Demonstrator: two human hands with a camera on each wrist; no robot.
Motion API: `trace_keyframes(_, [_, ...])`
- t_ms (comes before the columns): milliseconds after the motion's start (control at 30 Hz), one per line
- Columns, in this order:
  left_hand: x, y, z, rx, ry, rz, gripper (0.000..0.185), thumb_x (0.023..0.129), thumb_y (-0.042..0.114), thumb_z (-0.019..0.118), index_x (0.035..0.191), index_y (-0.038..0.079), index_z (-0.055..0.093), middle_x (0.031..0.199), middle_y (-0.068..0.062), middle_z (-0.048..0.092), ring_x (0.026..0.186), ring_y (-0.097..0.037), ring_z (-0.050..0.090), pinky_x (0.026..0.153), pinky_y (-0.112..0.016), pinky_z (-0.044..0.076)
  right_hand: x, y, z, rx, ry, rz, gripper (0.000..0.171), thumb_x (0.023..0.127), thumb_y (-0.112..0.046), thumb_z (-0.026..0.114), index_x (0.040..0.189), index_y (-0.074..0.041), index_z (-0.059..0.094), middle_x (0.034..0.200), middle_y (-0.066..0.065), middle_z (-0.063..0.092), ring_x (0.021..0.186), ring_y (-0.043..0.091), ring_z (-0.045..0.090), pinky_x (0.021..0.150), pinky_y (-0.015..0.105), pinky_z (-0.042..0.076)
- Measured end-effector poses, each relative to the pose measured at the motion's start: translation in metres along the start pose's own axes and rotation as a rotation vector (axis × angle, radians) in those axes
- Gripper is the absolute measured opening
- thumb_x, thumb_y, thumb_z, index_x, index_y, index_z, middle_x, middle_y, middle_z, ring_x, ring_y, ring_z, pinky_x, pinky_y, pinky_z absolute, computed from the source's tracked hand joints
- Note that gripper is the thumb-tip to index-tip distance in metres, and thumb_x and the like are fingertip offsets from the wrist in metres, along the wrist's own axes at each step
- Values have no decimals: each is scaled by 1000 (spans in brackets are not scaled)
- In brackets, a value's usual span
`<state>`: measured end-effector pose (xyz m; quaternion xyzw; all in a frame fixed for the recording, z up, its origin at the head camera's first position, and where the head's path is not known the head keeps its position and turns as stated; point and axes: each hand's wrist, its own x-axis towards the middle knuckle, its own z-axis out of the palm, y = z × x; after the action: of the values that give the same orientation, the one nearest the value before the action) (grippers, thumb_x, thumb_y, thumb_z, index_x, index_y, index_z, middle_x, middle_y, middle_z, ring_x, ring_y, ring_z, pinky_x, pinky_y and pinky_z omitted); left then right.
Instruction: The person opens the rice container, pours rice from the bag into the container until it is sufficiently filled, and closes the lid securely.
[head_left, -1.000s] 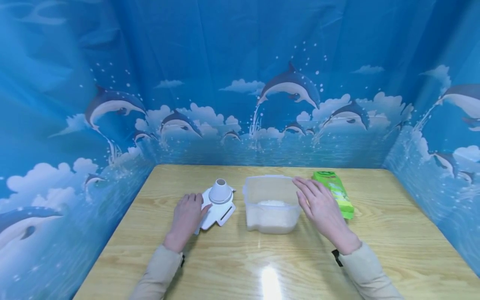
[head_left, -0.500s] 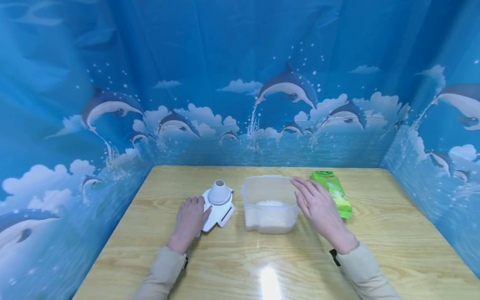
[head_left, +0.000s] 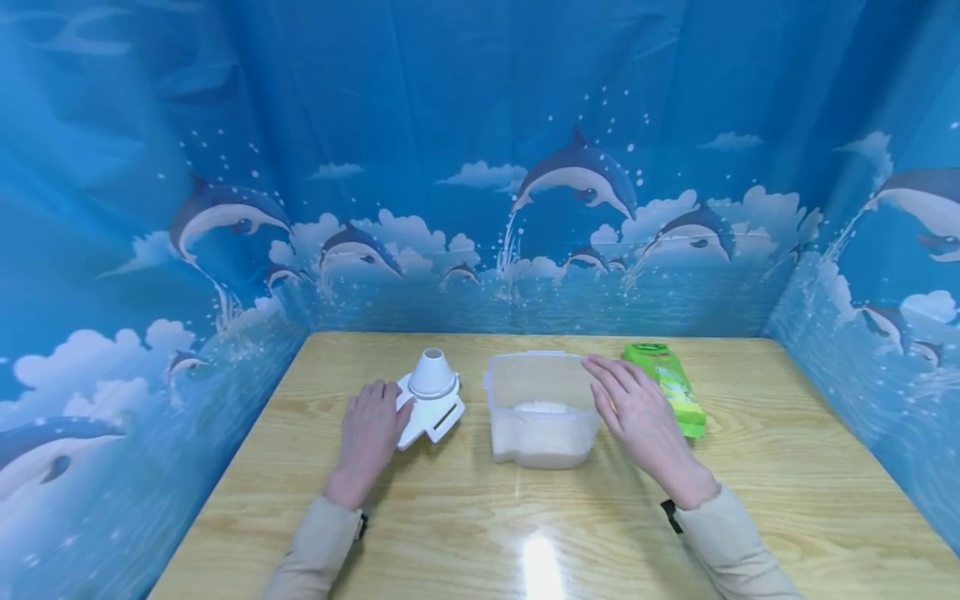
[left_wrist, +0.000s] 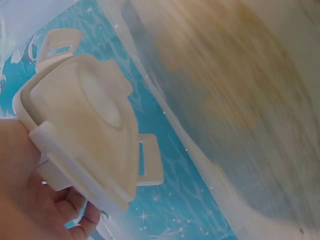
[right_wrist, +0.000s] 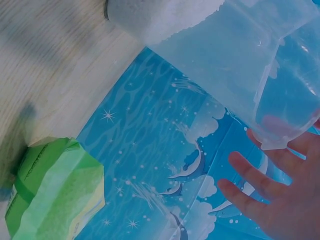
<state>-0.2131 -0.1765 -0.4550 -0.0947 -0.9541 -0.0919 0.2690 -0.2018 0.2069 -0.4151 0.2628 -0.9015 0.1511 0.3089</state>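
Note:
A white container lid (head_left: 429, 414) with side clips and a cone-shaped spout is gripped at its left edge by my left hand (head_left: 365, 437). In the left wrist view the fingers (left_wrist: 70, 210) curl under the tilted lid, whose underside shows. To its right stands a clear plastic container (head_left: 546, 437), uncovered, with white grains (head_left: 545, 407) inside. My right hand (head_left: 645, 421) is at the container's right rim. Its fingers (right_wrist: 257, 175) are spread and nearly straight in the right wrist view, with fingertips at the rim; part of the hand is out of that view.
A green packet (head_left: 675, 387) lies on the wooden table (head_left: 450, 533) behind and to the right of the right hand. Blue dolphin-print curtains (head_left: 420, 167) enclose the back and both sides of the table.
My left hand has lifted and tilted the lid, shifting it slightly left so that its spout leans back. The right hand and container stay in place.

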Motion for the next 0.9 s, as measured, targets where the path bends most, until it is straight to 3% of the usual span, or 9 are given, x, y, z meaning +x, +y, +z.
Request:
trace_keyframes(133, [1,-2,-5,-29,42,2,28,94,26,73,99,-1,65,87,-15,62,83,-34,60,69,-45,49,-1,0,0,1,-5,6,40,104,-20,52,140,-5,59,139,14,61,123,38,56,108,55,42])
trace_keyframes(467, [6,-7,-12,-42,274,123,31,88,24,80,96,-2,66,84,-16,61,73,-34,60,57,-42,44,-1,0,1,5,0,11,40,103,-18,53,140,-6,59,139,13,61,124,38,56,107,55,42])
trace_keyframes(667, [10,-7,-23,-21,372,160,34,86,27,80,97,-2,66,85,-17,62,74,-35,59,57,-41,40,-2,1,1,9,13,5,39,103,-17,53,140,-6,59,139,13,61,123,38,56,106,56,44])
trace_keyframes(900, [15,-4,-43,-34,392,156,33,87,27,80,99,-1,68,88,-18,65,78,-36,61,58,-43,43,-2,0,1,10,6,8,39,104,-18,53,141,-7,59,140,13,61,124,38,55,106,55,43])
